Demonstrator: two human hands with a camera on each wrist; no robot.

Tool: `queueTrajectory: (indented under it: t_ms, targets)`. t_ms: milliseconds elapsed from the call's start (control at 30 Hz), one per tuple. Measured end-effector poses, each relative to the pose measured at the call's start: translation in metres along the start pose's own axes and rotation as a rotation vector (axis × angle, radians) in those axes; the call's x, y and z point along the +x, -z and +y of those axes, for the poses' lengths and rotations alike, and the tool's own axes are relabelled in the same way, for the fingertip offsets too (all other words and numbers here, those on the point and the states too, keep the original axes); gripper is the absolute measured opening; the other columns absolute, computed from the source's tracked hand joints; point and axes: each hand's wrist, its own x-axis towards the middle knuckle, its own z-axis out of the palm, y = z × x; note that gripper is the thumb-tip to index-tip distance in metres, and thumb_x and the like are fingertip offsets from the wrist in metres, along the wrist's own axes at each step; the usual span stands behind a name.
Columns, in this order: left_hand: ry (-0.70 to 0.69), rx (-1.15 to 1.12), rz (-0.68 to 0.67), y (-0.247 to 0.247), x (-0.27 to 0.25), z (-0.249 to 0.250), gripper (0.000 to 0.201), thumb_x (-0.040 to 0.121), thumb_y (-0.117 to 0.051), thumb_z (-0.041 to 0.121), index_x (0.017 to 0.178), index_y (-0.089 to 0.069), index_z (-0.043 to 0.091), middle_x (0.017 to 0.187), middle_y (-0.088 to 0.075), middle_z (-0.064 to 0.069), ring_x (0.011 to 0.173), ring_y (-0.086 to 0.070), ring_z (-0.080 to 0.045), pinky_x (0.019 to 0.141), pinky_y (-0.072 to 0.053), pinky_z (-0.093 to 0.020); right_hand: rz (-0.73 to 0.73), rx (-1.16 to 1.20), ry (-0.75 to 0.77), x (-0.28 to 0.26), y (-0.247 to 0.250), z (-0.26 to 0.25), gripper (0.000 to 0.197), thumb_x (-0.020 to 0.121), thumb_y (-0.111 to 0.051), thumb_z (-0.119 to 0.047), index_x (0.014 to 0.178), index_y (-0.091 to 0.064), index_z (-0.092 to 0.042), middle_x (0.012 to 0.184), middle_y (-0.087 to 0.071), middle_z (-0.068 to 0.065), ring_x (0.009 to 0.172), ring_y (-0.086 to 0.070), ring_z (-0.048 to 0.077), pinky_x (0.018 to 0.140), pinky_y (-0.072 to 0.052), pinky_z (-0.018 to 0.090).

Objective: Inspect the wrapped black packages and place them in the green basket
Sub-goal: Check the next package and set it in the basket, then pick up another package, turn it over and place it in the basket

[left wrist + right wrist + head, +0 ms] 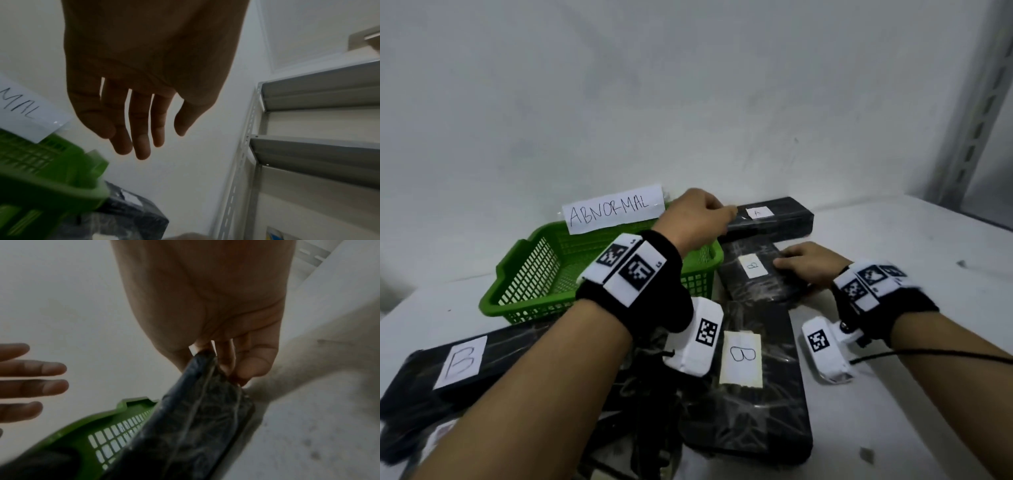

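Right hand [806,265] pinching crinkled film-wrapped flat black package [760,274] beside green lattice basket [530,270]; left hand [148,91] spread, empty.

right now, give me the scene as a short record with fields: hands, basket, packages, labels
left hand: open, fingers extended above the basket's far right corner, holding nothing
right hand: grips the edge of a B package
green basket: nothing visible inside; ABNORMAL sign at its back rim
packages: one labelled A by the wall; other B packages at front left and front centre
surface: white table
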Motion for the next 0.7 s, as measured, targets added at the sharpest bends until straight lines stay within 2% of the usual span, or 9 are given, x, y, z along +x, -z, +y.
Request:
queueTrajectory:
  t_ms: [67, 133, 167, 333, 400, 500, 567, 633, 700]
  targets:
    - [0.028, 0.041, -0.115, -0.006, 0.000, -0.006, 0.027, 0.100, -0.054, 0.036, 0.098, -0.068, 0.013, 0.101, -0.074, -0.004, 0.074, -0.057, -0.013, 0.070, -0.045, -0.027, 0.025, -0.052, 0.015, 0.011, -0.003, 0.000, 0.022, 0.097, -0.064, -0.027, 0.112, -0.070, -0.013, 0.084, -0.066, -0.002, 0.077, -0.064, 0.017, 0.066, -0.049, 0.026]
    - [0.022, 0.108, -0.205, -0.009, 0.000, -0.012, 0.031, 0.100, -0.053, 0.038, 0.104, -0.070, 0.013, 0.103, -0.074, 0.000, 0.079, -0.057, -0.009, 0.077, -0.044, -0.028, 0.060, -0.084, 0.007, 0.021, -0.006, 0.000, 0.027, 0.094, -0.069, -0.033, 0.113, -0.069, -0.014, 0.095, -0.067, 0.002, 0.089, -0.065, 0.021, 0.080, -0.051, 0.030]
    - [0.013, 0.127, -0.218, -0.010, 0.000, -0.014, 0.032, 0.100, -0.053, 0.039, 0.106, -0.070, 0.013, 0.104, -0.074, 0.002, 0.082, -0.057, -0.008, 0.080, -0.044, -0.028, 0.080, -0.106, -0.001, 0.024, -0.006, 0.000, 0.028, 0.093, -0.069, -0.036, 0.112, -0.069, -0.015, 0.100, -0.066, 0.003, 0.093, -0.063, 0.021, 0.082, -0.050, 0.030]
    - [0.000, 0.071, -0.201, -0.009, -0.002, -0.019, 0.030, 0.101, -0.052, 0.037, 0.110, -0.069, 0.015, 0.104, -0.075, 0.004, 0.081, -0.059, -0.004, 0.071, -0.041, -0.022, 0.153, -0.154, -0.020, 0.025, -0.008, -0.001, 0.031, 0.096, -0.065, -0.038, 0.109, -0.073, -0.011, 0.101, -0.064, 0.006, 0.093, -0.057, 0.022, 0.080, -0.043, 0.027]
    - [-0.024, 0.076, -0.192, -0.008, -0.005, -0.020, 0.030, 0.101, -0.051, 0.037, 0.109, -0.070, 0.014, 0.103, -0.075, 0.005, 0.082, -0.059, -0.003, 0.071, -0.040, -0.021, 0.182, -0.160, -0.027, 0.023, -0.006, -0.001, 0.028, 0.095, -0.066, -0.037, 0.106, -0.073, -0.013, 0.108, -0.067, 0.008, 0.098, -0.061, 0.024, 0.081, -0.043, 0.027]
    - [-0.058, 0.079, -0.177, -0.006, -0.012, -0.019, 0.029, 0.101, -0.052, 0.037, 0.109, -0.071, 0.016, 0.101, -0.075, 0.007, 0.087, -0.061, -0.004, 0.076, -0.043, -0.022, 0.216, -0.185, -0.053, 0.019, -0.004, -0.001, 0.032, 0.093, -0.068, -0.042, 0.103, -0.073, -0.012, 0.115, -0.071, 0.012, 0.106, -0.065, 0.029, 0.081, -0.046, 0.029]
    - [-0.078, 0.096, -0.162, -0.007, -0.019, -0.018, 0.028, 0.100, -0.053, 0.037, 0.108, -0.071, 0.018, 0.101, -0.074, 0.007, 0.092, -0.064, -0.006, 0.084, -0.047, -0.025, 0.216, -0.201, -0.059, 0.016, -0.003, -0.002, 0.039, 0.092, -0.066, -0.049, 0.098, -0.072, -0.011, 0.114, -0.072, 0.013, 0.105, -0.066, 0.031, 0.079, -0.045, 0.029]
    - [-0.087, 0.127, -0.144, -0.009, -0.024, -0.018, 0.028, 0.099, -0.055, 0.039, 0.109, -0.072, 0.019, 0.104, -0.073, 0.006, 0.100, -0.065, -0.009, 0.093, -0.049, -0.029, 0.219, -0.224, -0.054, 0.013, -0.001, -0.004, 0.045, 0.090, -0.062, -0.058, 0.096, -0.069, -0.014, 0.114, -0.071, 0.014, 0.103, -0.067, 0.034, 0.082, -0.050, 0.033]
    - [-0.084, 0.146, -0.135, -0.010, -0.029, -0.016, 0.028, 0.098, -0.056, 0.040, 0.111, -0.071, 0.020, 0.107, -0.072, 0.006, 0.102, -0.065, -0.010, 0.095, -0.050, -0.031, 0.239, -0.260, -0.029, 0.004, 0.006, -0.009, 0.045, 0.088, -0.060, -0.061, 0.088, -0.065, -0.016, 0.105, -0.070, 0.011, 0.094, -0.066, 0.032, 0.084, -0.055, 0.039]
